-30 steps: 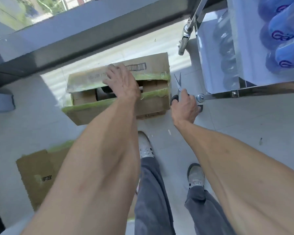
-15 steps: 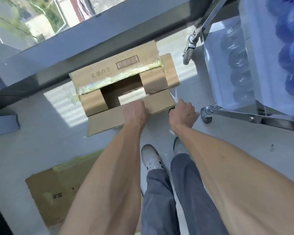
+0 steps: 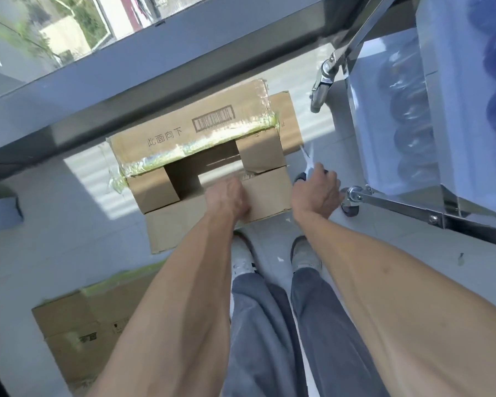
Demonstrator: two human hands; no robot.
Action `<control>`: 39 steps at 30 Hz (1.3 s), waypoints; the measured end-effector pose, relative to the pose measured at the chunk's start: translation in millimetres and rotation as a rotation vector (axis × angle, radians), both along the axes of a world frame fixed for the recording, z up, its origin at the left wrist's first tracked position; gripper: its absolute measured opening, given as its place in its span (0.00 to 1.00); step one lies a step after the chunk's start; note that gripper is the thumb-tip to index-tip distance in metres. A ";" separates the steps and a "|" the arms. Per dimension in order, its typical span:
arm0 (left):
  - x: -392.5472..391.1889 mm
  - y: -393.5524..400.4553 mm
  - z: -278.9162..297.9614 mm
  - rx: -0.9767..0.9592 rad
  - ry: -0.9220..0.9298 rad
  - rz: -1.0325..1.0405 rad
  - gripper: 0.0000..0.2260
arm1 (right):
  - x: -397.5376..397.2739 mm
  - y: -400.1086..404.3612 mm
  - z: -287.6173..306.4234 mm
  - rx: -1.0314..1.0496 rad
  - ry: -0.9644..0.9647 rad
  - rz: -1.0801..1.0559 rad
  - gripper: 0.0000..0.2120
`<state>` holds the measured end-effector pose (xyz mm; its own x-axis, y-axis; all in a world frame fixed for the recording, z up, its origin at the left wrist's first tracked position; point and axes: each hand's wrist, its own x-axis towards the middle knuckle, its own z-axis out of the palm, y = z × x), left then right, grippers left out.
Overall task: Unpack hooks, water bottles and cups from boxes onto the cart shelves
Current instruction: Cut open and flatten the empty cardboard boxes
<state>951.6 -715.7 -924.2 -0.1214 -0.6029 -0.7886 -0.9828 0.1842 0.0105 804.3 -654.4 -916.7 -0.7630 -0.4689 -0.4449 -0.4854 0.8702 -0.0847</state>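
A person looks down at their own two bare arms reaching toward a cardboard box (image 3: 201, 156) on a pale tiled floor (image 3: 69, 224), close to the dark frame of a window (image 3: 155, 90). The box is open at the top: its far flap (image 3: 189, 130), printed with a barcode and edged with torn green tape, folds back toward the window, two short side flaps lie inward, and a dark gap shows between them. What is inside cannot be made out. The left hand (image 3: 226, 197) grips the near flap (image 3: 212, 222) at its upper edge, fingers curled over it and hidden from sight, and the flap hangs outward toward the person. The right hand (image 3: 317, 193), just beside the box's right end, is closed around the handles of scissors (image 3: 307, 164), whose blades point up and away. To the right stands a metal cart (image 3: 398, 204) on castors; its shelves already carry water bottles (image 3: 407, 110) wrapped in clear plastic, with blue-labelled ones on the higher shelf. A second box (image 3: 78, 325) lies on the floor at the lower left. Grey trousers and pale shoes show between the arms.
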 end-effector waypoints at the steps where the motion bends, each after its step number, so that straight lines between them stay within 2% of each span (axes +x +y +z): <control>1: -1.5 0.4 -3.8 -0.034 -0.024 -0.044 0.05 | 4.3 -6.5 -3.4 -0.032 -0.002 0.120 0.14; 3: -5.2 1.8 -12.2 -0.085 -0.038 -0.074 0.04 | 14.7 -22.0 -11.0 -0.071 -0.004 0.248 0.14; 5: -8.6 -2.9 -20.8 -0.107 -0.002 -0.010 0.05 | 22.0 -35.0 -18.5 -0.072 0.024 0.262 0.16; 8: -7.8 -22.6 -26.7 -0.076 0.145 0.212 0.04 | 26.3 -46.8 -29.0 -0.031 0.077 0.235 0.15; 11: -5.5 -48.7 -23.7 -0.214 0.258 0.550 0.08 | 26.4 -63.8 -34.6 -0.040 0.091 0.180 0.14; 14: -7.4 -72.1 -28.7 -0.224 0.274 0.774 0.08 | 25.6 -77.7 -39.1 0.004 0.096 0.201 0.13; 15: -8.0 -76.4 -31.8 -0.181 0.233 0.738 0.11 | 25.5 -81.6 -40.8 0.007 0.086 0.193 0.13; 17: -10.5 -79.0 -35.4 -0.165 0.127 0.512 0.17 | 26.6 -83.9 -43.6 0.014 0.076 0.172 0.12; 19: -8.3 -73.2 -36.0 -0.282 0.063 0.292 0.22 | 30.5 -86.4 -44.4 -0.022 0.084 0.186 0.13; 21: -6.1 -68.4 -37.2 -0.387 0.024 0.188 0.27 | 29.9 -90.3 -46.1 -0.048 0.088 0.194 0.15; 28: 2.8 -53.6 -46.0 -0.384 0.003 0.167 0.36 | 28.4 -108.2 -49.3 -0.028 0.025 0.182 0.18; 34: -8.7 -48.2 -45.1 -0.333 0.014 0.243 0.36 | 28.4 -105.3 -48.7 -0.011 0.026 0.180 0.13; 39: -9.3 -52.1 -42.6 -0.371 -0.001 0.233 0.37 | 28.0 -111.3 -48.6 -0.068 0.062 0.172 0.18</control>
